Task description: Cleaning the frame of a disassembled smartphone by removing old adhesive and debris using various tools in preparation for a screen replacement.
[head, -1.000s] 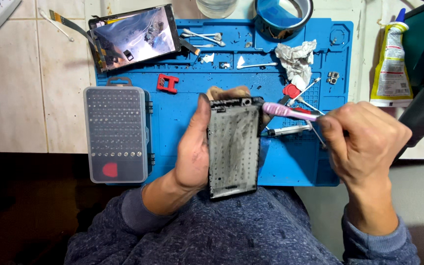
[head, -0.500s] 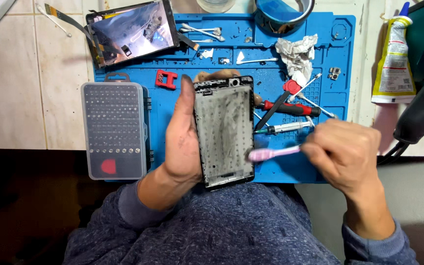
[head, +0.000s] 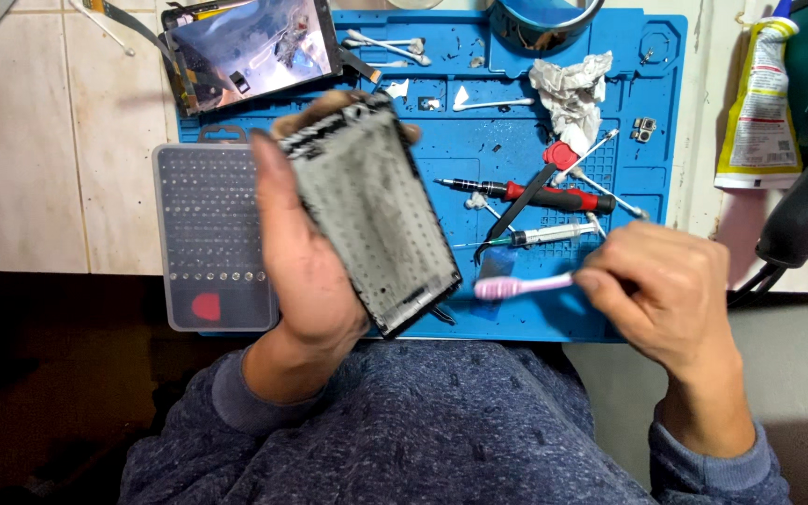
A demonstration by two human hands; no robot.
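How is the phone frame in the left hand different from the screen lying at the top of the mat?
The frame is held tilted off the mat by the left hand; the screen lies flat on it. The frame looks dull, grey and grimy; the screen is glossy and reflective. Both are flat, phone-sized rectangles.

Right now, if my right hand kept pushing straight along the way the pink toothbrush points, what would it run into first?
The right hand aims the pink toothbrush leftward. First in that line is probably the lower edge of the grey phone frame that the left hand holds tilted, though depth is unclear and the frame may sit higher than the brush.
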